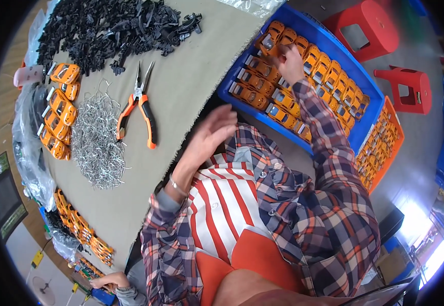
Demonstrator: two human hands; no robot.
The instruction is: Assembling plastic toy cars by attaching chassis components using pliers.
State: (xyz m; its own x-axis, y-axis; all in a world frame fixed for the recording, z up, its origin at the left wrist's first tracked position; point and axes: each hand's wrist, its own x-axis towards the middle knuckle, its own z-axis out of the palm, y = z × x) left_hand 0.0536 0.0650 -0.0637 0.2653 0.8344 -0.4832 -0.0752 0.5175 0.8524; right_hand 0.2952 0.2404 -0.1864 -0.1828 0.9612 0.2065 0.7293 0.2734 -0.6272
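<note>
We note the right hand (289,60) reaching into the blue tray (303,23), fingers on an orange toy car (272,41); grip state can't tell. Left hand (213,133) open, empty, above table edge. Approx. half done: tray nearly full, more cars (59,109) wait beside the pliers (139,102).

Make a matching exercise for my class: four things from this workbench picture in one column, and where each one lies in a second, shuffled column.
Things
1. pliers
2. right hand
3. pile of metal clips
4. left hand

Places
A. over the orange toy cars in the blue crate
B. raised, open, at the near edge of the cloth
C. on the cloth, right of the metal clips
D. between a row of orange cars and the pliers

Pairs: 1-C, 2-A, 3-D, 4-B
</note>
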